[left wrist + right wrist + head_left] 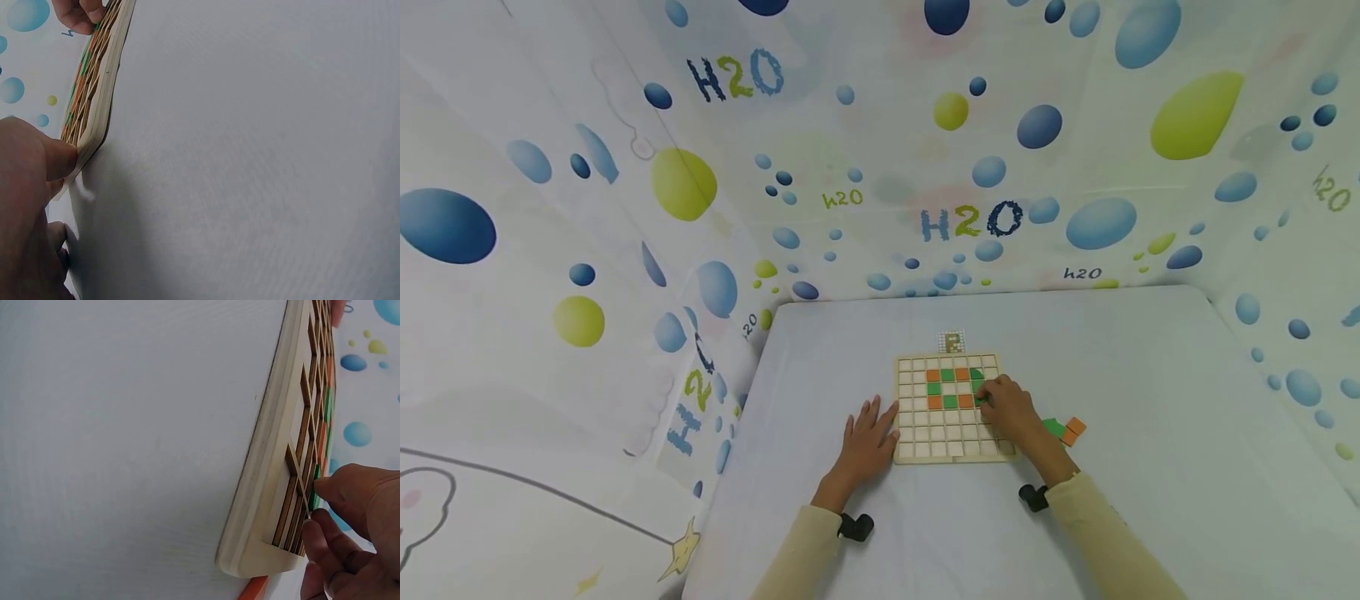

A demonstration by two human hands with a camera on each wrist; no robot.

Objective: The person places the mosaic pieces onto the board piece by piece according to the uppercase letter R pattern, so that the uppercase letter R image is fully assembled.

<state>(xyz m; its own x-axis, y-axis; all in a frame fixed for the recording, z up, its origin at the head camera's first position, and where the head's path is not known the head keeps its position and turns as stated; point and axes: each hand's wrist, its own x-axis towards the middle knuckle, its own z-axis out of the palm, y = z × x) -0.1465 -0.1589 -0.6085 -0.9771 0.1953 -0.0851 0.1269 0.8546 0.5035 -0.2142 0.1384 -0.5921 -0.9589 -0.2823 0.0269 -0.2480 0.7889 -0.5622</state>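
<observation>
While two hands (pixel 867 446) (pixel 1011 408) touch one board (pixel 922 457), four orange tiles (pixel 933 376) inside.

Touching the board (pixel 925 433) at its left edge with the left hand (pixel 865 447), and a green tile (pixel 977 401) on it with the right hand (pixel 1010 409). Showing a card (pixel 952 342) just beyond and loose tiles (pixel 1075 426) to the right.

White walls (pixel 887 125) surround the scene at left, back and right, printed with blue and lime-green bubbles (pixel 1101 223) and playful "H2O" lettering (pixel 972 221). At lower left, a thin line runs to a printed yellow star (pixel 683 552). A white tablecloth (pixel 1172 408) spreads across the lower centre in soft, slightly dim light.
</observation>
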